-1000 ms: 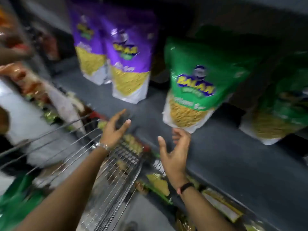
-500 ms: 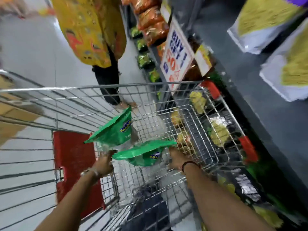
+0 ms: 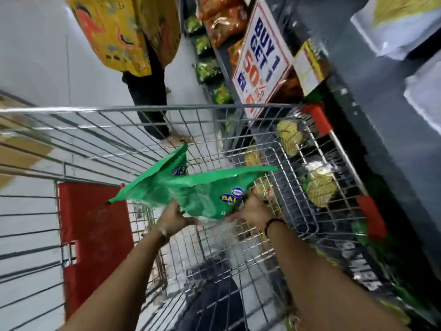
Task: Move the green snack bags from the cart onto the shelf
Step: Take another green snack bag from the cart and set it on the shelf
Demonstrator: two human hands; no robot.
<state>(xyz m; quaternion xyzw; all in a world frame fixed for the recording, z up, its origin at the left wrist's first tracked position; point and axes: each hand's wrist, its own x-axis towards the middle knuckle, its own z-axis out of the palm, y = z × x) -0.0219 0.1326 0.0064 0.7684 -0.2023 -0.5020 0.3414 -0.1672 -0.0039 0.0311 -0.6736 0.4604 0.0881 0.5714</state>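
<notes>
Together the left hand [image 3: 175, 215] and right hand [image 3: 253, 209] were closed on the lower edges of two green bags [image 3: 202, 187], held above the cart [image 3: 143, 108]. Their long axes ran left to right, and the shelf [image 3: 391, 96] lay up to the right, nearer the right hand.

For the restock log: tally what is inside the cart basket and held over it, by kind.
Green snack bags: 2, one in the left hand, one in the right hand
Hands: 2
Total: 4
</notes>
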